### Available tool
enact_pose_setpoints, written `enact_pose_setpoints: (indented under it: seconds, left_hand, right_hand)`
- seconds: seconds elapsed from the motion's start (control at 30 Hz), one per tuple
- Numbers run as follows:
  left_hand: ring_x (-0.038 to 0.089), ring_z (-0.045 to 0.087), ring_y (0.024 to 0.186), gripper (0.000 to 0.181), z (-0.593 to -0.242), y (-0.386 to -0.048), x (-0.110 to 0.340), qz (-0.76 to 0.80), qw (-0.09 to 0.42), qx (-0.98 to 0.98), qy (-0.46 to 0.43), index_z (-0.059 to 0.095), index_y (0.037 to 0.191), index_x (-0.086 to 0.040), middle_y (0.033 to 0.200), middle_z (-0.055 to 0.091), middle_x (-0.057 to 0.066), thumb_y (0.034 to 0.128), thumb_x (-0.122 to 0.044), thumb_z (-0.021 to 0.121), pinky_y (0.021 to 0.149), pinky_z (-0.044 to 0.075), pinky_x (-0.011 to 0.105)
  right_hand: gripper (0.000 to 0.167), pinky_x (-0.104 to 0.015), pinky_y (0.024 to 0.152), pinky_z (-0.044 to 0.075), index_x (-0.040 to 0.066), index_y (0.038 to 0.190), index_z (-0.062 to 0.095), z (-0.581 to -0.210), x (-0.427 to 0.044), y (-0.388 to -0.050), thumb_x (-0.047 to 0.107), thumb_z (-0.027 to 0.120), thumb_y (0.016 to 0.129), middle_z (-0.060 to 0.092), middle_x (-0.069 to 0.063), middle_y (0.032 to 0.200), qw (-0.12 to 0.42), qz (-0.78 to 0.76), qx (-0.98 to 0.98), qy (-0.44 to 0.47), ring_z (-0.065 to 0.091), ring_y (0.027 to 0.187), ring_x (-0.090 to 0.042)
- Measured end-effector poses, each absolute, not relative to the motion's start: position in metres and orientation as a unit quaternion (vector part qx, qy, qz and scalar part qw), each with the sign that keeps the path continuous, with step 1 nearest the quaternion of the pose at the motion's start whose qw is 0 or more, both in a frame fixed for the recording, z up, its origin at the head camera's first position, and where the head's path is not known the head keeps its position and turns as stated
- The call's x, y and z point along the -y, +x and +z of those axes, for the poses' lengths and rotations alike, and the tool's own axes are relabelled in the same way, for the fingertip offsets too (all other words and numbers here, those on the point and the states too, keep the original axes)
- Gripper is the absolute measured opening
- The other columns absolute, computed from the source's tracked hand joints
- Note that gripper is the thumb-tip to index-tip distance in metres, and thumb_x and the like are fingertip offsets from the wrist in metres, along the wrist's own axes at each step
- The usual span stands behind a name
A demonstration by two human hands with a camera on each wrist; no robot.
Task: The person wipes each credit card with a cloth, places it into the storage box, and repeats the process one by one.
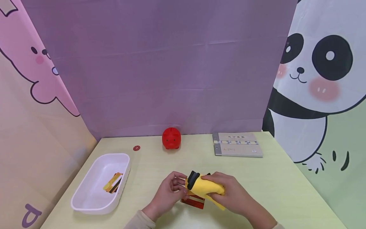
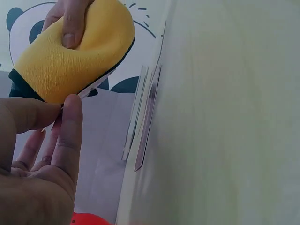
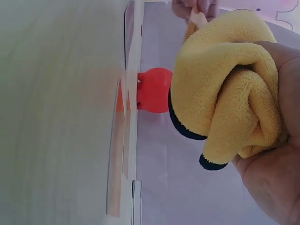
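Head cam, yellow cloth lengthwise upper-L to lower-R, L fingers pinching card, R fingers gripping cloth

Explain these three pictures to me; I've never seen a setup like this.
There is no robot here: a person works with two bare hands. The wide picture comes from a camera worn on the head, looking forward and down. The other two come from cameras on the left and right wrists, so the table looks tipped on its side.

The right hand grips a yellow cloth with black edging. The left hand pinches a thin card against the cloth.

Below the hands lies a red card. Around them are a white tub with cards inside, a small red disc, a red piggy bank and a grey notebook.
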State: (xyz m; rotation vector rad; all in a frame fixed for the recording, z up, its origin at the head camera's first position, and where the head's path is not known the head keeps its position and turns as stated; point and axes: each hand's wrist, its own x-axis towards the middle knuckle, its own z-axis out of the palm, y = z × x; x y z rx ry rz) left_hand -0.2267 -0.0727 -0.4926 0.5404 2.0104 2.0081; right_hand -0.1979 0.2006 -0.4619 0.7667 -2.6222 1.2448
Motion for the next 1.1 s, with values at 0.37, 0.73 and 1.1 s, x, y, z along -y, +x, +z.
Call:
enact_pose_setpoints:
  seconds: [0.37,0.73,1.1]
  left_hand:
    - [0.027,0.071,0.101,0.045,-0.494,-0.227,0.072,0.688,0.109,-0.688,0.203,0.055,0.132,-0.007,0.116,0.069,0.013,0.093,0.006,0.073,0.08,0.064,0.032]
    - [0.035,0.071,0.099,0.045,-0.493,-0.226,0.073,0.701,0.132,-0.672,0.199,0.055,0.133,-0.007,0.115,0.067,0.016,0.0934,0.004,0.074,0.082,0.065,0.04]
    - [0.027,0.07,0.096,0.045,-0.492,-0.223,0.069,0.7,0.132,-0.67,0.208,0.058,0.13,-0.009,0.115,0.069,0.015,0.0921,0.009,0.072,0.082,0.065,0.038]
  right_hand:
    - [0.058,-0.03,0.08,0.057,0.036,0.129,0.072,-0.465,-0.197,-0.197,0.005,0.086,0.081,0.069,0.013,0.119,0.073,0.375,0.877,0.292,0.062,0.099,-0.011]
    - [0.055,-0.028,0.072,0.056,0.037,0.128,0.071,-0.465,-0.209,-0.2,0.008,0.085,0.084,0.065,0.019,0.1,0.056,0.378,0.895,0.23,0.061,0.082,-0.009]
    - [0.059,-0.028,0.077,0.056,0.035,0.129,0.071,-0.466,-0.197,-0.197,0.004,0.087,0.081,0.068,0.016,0.113,0.082,0.383,0.877,0.278,0.061,0.092,-0.008]
